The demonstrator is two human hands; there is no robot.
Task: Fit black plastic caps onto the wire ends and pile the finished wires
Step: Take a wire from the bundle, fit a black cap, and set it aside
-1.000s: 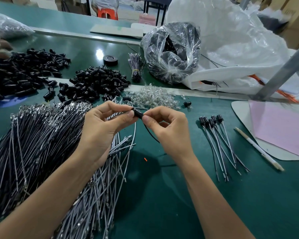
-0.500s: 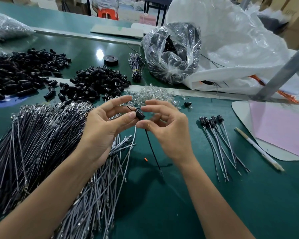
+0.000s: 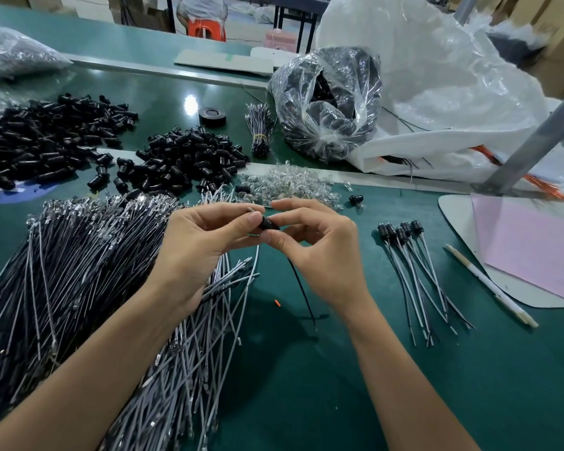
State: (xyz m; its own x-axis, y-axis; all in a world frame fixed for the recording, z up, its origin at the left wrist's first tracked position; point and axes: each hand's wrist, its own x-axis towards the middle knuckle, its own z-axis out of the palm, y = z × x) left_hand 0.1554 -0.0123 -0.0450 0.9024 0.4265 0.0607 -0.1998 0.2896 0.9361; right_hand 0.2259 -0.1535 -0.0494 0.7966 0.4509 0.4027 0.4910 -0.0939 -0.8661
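Head view shows the left hand (image 3: 196,252) and right hand (image 3: 323,252) both in a pinching grip on one black cap (image 3: 269,223) above the green surface (image 3: 306,385), its wire (image 3: 302,292) hanging below, finished wires (image 3: 417,275) piled well to the right.

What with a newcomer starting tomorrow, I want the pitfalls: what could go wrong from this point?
1. The cap is pinched only by fingertips of the left hand and right hand; it may slip and get lost among the loose wires.
2. The black wire dangling from it hangs close to those wires and could snag them on the way to the finished wires.
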